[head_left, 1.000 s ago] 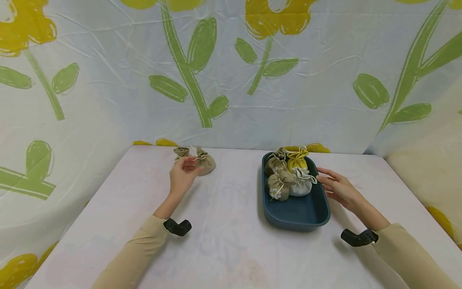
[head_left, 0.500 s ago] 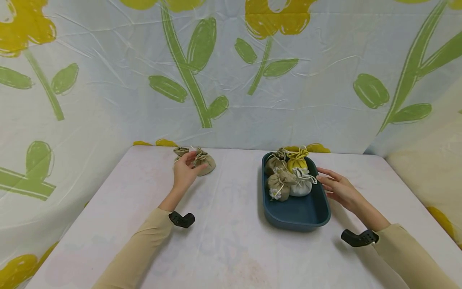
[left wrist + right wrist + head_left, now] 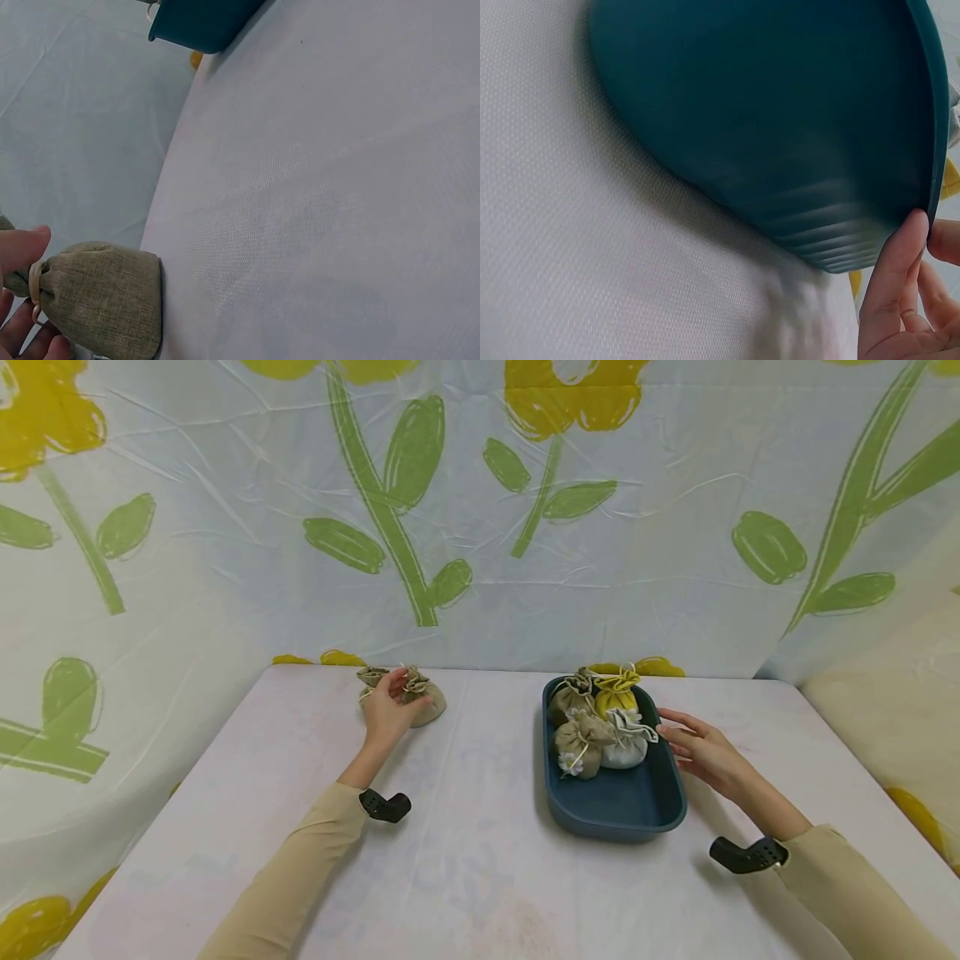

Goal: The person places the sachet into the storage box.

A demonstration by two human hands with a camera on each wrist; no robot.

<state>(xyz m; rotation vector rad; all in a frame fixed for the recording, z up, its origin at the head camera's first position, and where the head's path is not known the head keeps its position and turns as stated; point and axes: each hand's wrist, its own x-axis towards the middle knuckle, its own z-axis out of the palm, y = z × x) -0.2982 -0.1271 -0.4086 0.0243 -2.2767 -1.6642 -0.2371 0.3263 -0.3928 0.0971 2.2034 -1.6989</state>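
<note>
Ok, your R arm angles fwd & in, R hand pinching R rim of blue bin, 4 pouches inside. Farther off, your L arm reaches out, L hand gripping tan pouch by its neck near far edge of tabletop.
</note>
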